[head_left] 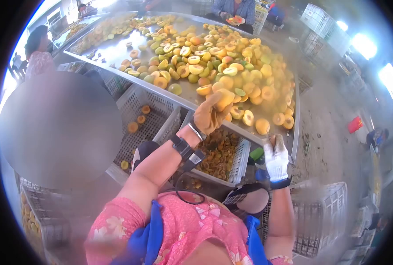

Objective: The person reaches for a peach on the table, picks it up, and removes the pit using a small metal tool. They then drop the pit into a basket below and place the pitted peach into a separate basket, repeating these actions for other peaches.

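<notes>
Head view: the left hand, in a tan glove, is up at the table's near edge in the middle of the frame, closed around a peach half that it lifts just off the pile of fruit. The right hand, in a white glove, sits lower right of center, just below the table rim, fingers curled in; I can't tell if it's pinching something small or is just closed.

Below the left wrist is a white crate with brownish bits in it, and another crate to its left holds a few peach halves.

Risk-wise, I'd say the loose halves by the steel table edge near the hand look easy to knock off, since the pile runs right up to the rim. The cable on the left wrist could snag a crate corner too.

Room is tight low down, with crates all round the knees; above the table it's open.
</notes>
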The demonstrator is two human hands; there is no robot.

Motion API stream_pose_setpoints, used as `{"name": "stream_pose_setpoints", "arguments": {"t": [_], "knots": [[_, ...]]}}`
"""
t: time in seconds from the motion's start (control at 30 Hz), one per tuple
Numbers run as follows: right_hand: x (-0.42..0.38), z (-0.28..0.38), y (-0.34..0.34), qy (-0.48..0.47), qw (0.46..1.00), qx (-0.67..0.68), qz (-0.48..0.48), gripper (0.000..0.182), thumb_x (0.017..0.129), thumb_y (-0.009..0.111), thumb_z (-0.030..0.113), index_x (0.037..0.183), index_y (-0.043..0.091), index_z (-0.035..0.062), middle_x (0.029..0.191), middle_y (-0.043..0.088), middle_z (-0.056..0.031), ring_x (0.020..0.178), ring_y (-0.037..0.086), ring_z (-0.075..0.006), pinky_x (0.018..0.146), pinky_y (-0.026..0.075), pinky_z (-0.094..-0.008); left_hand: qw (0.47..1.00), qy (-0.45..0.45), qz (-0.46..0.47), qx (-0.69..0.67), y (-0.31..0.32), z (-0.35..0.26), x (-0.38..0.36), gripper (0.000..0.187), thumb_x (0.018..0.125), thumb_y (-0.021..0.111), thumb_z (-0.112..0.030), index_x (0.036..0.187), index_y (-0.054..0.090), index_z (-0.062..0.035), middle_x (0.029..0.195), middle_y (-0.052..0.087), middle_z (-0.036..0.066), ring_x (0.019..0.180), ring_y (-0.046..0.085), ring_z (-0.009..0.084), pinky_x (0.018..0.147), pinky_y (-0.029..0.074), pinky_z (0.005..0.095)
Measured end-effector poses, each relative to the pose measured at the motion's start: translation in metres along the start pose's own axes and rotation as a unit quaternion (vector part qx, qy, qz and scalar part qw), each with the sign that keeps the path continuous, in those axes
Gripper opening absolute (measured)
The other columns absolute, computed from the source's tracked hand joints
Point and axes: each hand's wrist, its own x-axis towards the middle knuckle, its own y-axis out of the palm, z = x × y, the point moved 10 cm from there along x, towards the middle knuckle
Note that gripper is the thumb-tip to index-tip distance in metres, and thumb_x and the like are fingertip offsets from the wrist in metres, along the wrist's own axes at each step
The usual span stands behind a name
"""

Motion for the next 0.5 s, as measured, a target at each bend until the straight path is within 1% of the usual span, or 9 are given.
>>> {"name": "stream_pose_setpoints", "arguments": {"t": [0.07, 0.13, 0.2, 0.23, 0.27, 0.33, 0.37, 0.43, 0.5], "knots": [[-0.020, 0.009, 0.016, 0.084, 0.989, 0.110, 0.058, 0.018, 0.095, 0.067, 0.017, 0.102, 0.060, 0.0021, 0.076, 0.059, -0.0078, 0.066, 0.055, -0.0175, 0.065, 0.049, -0.0322, 1.000, -0.006, -0.011, -0.024, 0.005, 0.003, -0.024, 0.029, 0.100, 0.063, -0.021, 0.123, 0.058, -0.0045, 0.114, 0.067, 0.007, 0.104, 0.069, 0.0211, 0.089, 0.062, 0.0288], [-0.032, 0.052, 0.024, 0.048, 0.987, 0.130, 0.081, 0.019, 0.095, 0.067, 0.017, 0.104, 0.059, 0.0024, 0.075, 0.058, -0.0071, 0.067, 0.055, -0.0162, 0.065, 0.049, -0.0307, 0.999, -0.026, -0.037, 0.012, 0.007, 0.013, -0.042, 0.035, 0.101, 0.057, -0.038, 0.117, 0.059, -0.0074, 0.104, 0.067, 0.007, 0.091, 0.068, 0.0197, 0.073, 0.060, 0.0268], [-0.039, 0.071, 0.036, 0.045, 0.983, 0.160, 0.084, 0.026, 0.094, 0.069, 0.018, 0.112, 0.057, 0.0034, 0.080, 0.063, -0.0099, 0.071, 0.062, -0.0200, 0.068, 0.051, -0.0323, 0.996, -0.085, -0.004, 0.008, -0.003, 0.033, -0.048, 0.043, 0.102, 0.052, -0.050, 0.113, 0.059, -0.0092, 0.099, 0.066, 0.006, 0.084, 0.066, 0.0190, 0.065, 0.056, 0.0277], [-0.040, 0.076, 0.041, 0.049, 0.990, 0.102, 0.084, 0.037, 0.092, 0.071, 0.022, 0.122, 0.055, 0.0054, 0.090, 0.070, -0.0151, 0.082, 0.070, -0.0280, 0.072, 0.053, -0.0366, 0.988, -0.108, 0.106, 0.019, 0.013, 0.041, -0.051, 0.054, 0.100, 0.043, -0.063, 0.107, 0.059, -0.0117, 0.092, 0.063, 0.005, 0.076, 0.062, 0.0190, 0.063, 0.050, 0.0305], [-0.035, 0.094, 0.036, -0.014, 0.994, 0.102, 0.037, 0.046, 0.091, 0.072, 0.025, 0.128, 0.052, 0.0068, 0.098, 0.072, -0.0184, 0.091, 0.072, -0.0346, 0.074, 0.055, -0.0408, 0.987, -0.136, 0.071, 0.039, -0.001, 0.050, -0.055, 0.056, 0.100, 0.043, -0.064, 0.109, 0.059, -0.0120, 0.094, 0.064, 0.006, 0.078, 0.063, 0.0198, 0.066, 0.052, 0.0325], [-0.031, 0.098, 0.036, -0.022, 0.994, 0.106, -0.020, 0.045, 0.090, 0.072, 0.026, 0.126, 0.054, 0.0062, 0.104, 0.071, -0.0200, 0.095, 0.071, -0.0345, 0.076, 0.055, -0.0410, 0.979, -0.191, -0.002, 0.077, 0.003, 0.059, -0.080, 0.058, 0.099, 0.042, -0.066, 0.113, 0.060, -0.0124, 0.098, 0.066, 0.008, 0.082, 0.065, 0.0214, 0.073, 0.056, 0.0366], [-0.028, 0.090, 0.047, 0.010, 0.996, 0.085, 0.017, 0.044, 0.090, 0.073, 0.026, 0.124, 0.056, 0.0058, 0.106, 0.070, -0.0202, 0.095, 0.071, -0.0348, 0.076, 0.055, -0.0411, 0.969, -0.200, -0.055, 0.132, 0.008, 0.060, -0.093, 0.063, 0.098, 0.040, -0.068, 0.122, 0.059, -0.0127, 0.111, 0.067, 0.009, 0.095, 0.068, 0.0244, 0.082, 0.058, 0.0427], [-0.029, 0.071, 0.066, 0.073, 0.992, 0.042, 0.093, 0.042, 0.089, 0.074, 0.027, 0.121, 0.059, 0.0051, 0.110, 0.069, -0.0207, 0.094, 0.069, -0.0353, 0.076, 0.055, -0.0412, 0.963, -0.224, -0.042, 0.143, 0.005, 0.068, -0.105, 0.064, 0.099, 0.039, -0.067, 0.128, 0.056, -0.0136, 0.119, 0.066, 0.010, 0.104, 0.067, 0.0259, 0.087, 0.057, 0.0465], [-0.035, 0.050, 0.082, 0.094, 0.981, 0.143, 0.089, 0.039, 0.088, 0.075, 0.027, 0.116, 0.062, 0.0039, 0.104, 0.069, -0.0163, 0.089, 0.069, -0.0332, 0.076, 0.055, -0.0411, 0.968, -0.201, 0.011, 0.151, 0.010, 0.065, -0.108, 0.061, 0.101, 0.043, -0.061, 0.134, 0.052, -0.0106, 0.127, 0.063, 0.011, 0.113, 0.064, 0.0271, 0.095, 0.055, 0.0458]]}}
